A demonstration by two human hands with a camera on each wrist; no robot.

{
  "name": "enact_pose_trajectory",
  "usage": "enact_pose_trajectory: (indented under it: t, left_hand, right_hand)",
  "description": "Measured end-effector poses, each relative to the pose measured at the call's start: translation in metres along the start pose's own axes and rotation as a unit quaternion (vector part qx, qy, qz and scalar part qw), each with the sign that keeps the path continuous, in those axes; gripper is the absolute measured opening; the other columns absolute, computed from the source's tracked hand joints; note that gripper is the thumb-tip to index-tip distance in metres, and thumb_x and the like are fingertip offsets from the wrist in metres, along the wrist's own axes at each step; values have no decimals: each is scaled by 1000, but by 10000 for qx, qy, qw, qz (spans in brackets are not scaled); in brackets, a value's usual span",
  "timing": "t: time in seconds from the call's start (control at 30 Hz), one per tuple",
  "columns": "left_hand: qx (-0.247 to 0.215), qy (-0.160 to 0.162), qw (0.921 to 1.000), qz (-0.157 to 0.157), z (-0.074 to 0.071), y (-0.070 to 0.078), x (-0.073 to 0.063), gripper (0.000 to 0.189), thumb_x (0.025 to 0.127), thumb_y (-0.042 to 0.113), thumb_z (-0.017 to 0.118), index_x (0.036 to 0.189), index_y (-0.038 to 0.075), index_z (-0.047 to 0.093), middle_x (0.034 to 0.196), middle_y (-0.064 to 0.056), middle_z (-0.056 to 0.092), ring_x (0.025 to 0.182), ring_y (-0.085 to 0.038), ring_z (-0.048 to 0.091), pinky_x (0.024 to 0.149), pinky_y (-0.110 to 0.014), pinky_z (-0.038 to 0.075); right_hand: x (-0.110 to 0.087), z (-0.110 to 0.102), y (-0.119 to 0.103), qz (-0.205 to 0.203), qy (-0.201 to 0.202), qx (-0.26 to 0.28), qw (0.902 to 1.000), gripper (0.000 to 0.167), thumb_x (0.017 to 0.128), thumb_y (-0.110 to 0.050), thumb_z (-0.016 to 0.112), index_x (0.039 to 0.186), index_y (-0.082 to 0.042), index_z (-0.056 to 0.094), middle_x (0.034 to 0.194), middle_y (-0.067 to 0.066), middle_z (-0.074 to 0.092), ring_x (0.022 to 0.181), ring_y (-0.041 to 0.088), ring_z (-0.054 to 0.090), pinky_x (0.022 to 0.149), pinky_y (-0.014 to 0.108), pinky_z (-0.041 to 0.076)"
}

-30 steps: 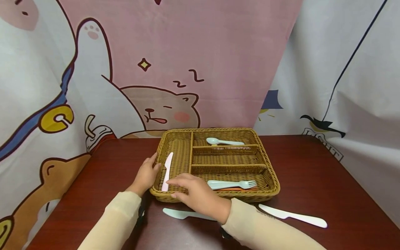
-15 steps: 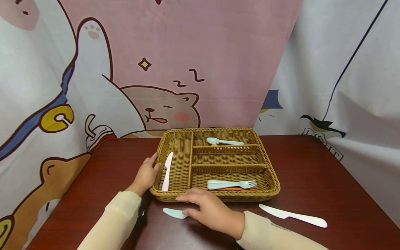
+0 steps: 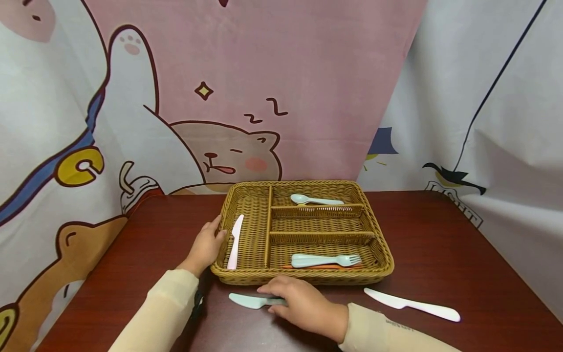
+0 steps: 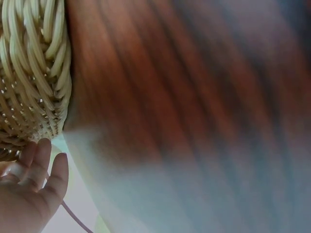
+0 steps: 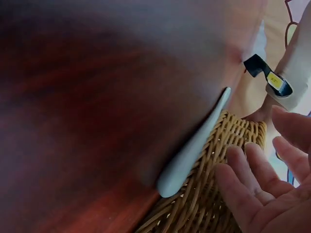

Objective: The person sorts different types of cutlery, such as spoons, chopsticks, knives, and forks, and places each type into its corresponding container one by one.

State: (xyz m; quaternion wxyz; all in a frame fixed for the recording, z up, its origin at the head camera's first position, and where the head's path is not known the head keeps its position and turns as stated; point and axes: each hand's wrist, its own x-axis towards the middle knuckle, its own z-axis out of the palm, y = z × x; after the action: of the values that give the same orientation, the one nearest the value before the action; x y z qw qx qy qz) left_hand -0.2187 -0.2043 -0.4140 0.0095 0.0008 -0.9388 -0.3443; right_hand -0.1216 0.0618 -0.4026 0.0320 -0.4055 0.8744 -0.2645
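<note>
In the head view my left hand [image 3: 205,247] holds the left rim of a wicker cutlery tray [image 3: 303,279], thumb over the rim. Its fingers [image 4: 40,165] lie against the outer wicker wall in the left wrist view. My right hand [image 3: 303,305] is over a mint-green table knife [image 3: 248,300] on the table in front of the tray, covering the handle in the head view. The right wrist view shows those fingers loosely spread and apart from the knife [image 5: 187,158]. A pink knife [image 3: 235,242] lies in the tray's left compartment.
A white knife [image 3: 413,304] lies on the dark red table [image 3: 440,244] at the right. Mint forks [image 3: 325,260] and something orange [image 3: 336,267] occupy the tray's front compartment; a mint spoon [image 3: 314,200] is in the back one. A printed cloth [image 3: 308,88] hangs behind.
My right hand has moved from above the tray's front left down and to the right, over the mint knife. My left hand stays at the tray's left rim.
</note>
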Motion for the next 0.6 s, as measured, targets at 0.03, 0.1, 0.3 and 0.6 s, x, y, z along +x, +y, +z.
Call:
enact_pose_trajectory:
  t: [0.03,0.1,0.3,0.6]
  left_hand:
    - [3,-6,10000,-4,0,0,0,56,104,19,43,153,0,22,139,-27,40,128,-41,43,106,-55,34]
    - [15,-9,10000,-3,0,0,0,56,104,19,43,153,0,21,140,-27,40,128,-41,42,106,-55,34]
    - [42,-18,10000,22,-1,0,-1,56,104,19,42,153,0,21,139,-27,41,127,-41,44,105,-55,35]
    - [35,-18,10000,31,-1,0,-1,56,104,19,44,153,0,22,136,-27,43,124,-41,46,104,-55,36]
  right_hand:
    - [0,0,1,22,-38,-25,10000,40,89,-18,71,128,-16,65,115,-5,64,106,8,60,87,26,51]
    - [0,1,1,76,-105,-74,9999,40,88,-17,72,127,-16,65,114,-5,64,104,7,60,85,26,51]
    - [0,1,1,206,-284,-353,9988,39,86,-16,73,124,-18,66,110,-5,65,100,9,61,81,28,52]
    - [3,5,3,259,-367,-784,9959,37,84,-14,75,120,-20,69,103,-5,66,93,8,61,76,26,52]
